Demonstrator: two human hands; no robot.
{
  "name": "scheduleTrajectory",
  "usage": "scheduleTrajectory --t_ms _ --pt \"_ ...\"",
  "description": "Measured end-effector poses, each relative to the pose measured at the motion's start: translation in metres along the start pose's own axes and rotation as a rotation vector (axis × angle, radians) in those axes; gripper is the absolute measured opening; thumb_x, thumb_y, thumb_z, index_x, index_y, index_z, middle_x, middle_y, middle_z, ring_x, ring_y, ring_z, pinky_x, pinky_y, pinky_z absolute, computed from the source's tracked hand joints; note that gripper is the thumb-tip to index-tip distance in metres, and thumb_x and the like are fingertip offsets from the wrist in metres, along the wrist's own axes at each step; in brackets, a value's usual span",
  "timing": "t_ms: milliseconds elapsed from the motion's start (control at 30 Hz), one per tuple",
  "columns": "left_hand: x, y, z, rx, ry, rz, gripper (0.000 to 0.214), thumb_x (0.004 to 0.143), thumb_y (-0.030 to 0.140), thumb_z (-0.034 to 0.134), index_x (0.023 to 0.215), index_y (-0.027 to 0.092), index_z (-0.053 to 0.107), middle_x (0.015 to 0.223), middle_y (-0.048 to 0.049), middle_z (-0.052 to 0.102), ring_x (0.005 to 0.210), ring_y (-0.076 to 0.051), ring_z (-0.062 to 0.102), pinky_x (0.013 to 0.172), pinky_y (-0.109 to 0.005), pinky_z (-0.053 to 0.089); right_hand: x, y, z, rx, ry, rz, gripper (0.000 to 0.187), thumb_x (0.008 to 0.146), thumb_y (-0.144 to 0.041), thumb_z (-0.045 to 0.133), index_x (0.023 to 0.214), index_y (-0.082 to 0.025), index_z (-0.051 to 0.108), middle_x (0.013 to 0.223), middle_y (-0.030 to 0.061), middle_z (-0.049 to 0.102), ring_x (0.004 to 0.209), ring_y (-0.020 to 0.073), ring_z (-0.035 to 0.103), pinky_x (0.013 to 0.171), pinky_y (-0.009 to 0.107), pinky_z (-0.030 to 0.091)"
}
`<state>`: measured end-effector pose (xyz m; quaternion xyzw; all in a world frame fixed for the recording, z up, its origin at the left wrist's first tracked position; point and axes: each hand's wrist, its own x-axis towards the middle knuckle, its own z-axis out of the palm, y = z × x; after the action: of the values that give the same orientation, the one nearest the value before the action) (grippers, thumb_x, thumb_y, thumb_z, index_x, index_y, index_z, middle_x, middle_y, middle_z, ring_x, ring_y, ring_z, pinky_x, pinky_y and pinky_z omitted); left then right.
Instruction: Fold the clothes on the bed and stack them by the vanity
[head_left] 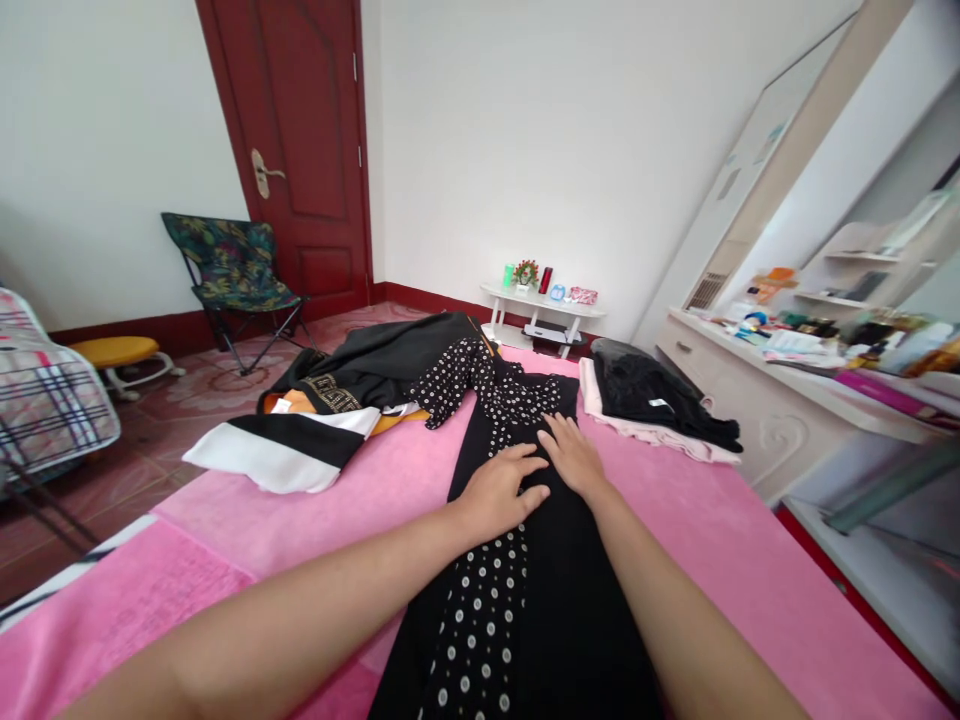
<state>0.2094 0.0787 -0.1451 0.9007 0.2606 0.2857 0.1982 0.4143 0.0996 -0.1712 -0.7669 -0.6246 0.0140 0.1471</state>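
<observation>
A black garment [540, 600] with a white polka-dot strip and polka-dot sleeves lies lengthwise on a pink bed cover [705, 540]. My left hand [499, 490] rests flat on its middle, fingers stretched out to the right. My right hand [574, 455] lies flat beside it, fingers spread and pointing toward the dotted top of the garment. Both palms press on the cloth and hold nothing. The fingertips of the two hands nearly touch.
A heap of dark and black-and-white clothes [337, 410] lies at the bed's far left, folded black and pale garments [660, 405] at the far right. A dresser [765, 390] with clutter stands right. A folding chair [232, 275], red door [300, 140] and small white table [544, 310] are beyond.
</observation>
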Motion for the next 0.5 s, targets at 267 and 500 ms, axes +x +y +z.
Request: scheduleTrajectory --t_ms 267,500 --pt "0.058 -0.067 -0.097 0.427 0.549 -0.331 0.061 0.077 0.024 0.06 0.134 0.014 0.04 0.14 -0.0157 0.04 0.127 -0.03 0.039 0.103 -0.043 0.038 -0.002 0.0 -0.003 0.033 0.022 0.015 0.06 0.093 -0.056 0.021 0.143 -0.025 0.033 0.153 0.0036 0.024 0.141 0.0234 0.017 0.111 0.043 0.018" --pt "0.09 -0.104 -0.144 0.479 0.018 -0.735 0.033 0.06 0.039 0.074 0.087 0.019 0.067 0.092 -0.008 0.069 0.085 -0.026 0.065 0.07 -0.029 0.05 -0.003 0.001 -0.003 0.045 0.041 0.013 0.06 0.093 -0.056 0.021 0.143 -0.025 0.033 0.152 0.0037 0.026 0.141 0.0231 0.018 0.111 0.043 0.018"
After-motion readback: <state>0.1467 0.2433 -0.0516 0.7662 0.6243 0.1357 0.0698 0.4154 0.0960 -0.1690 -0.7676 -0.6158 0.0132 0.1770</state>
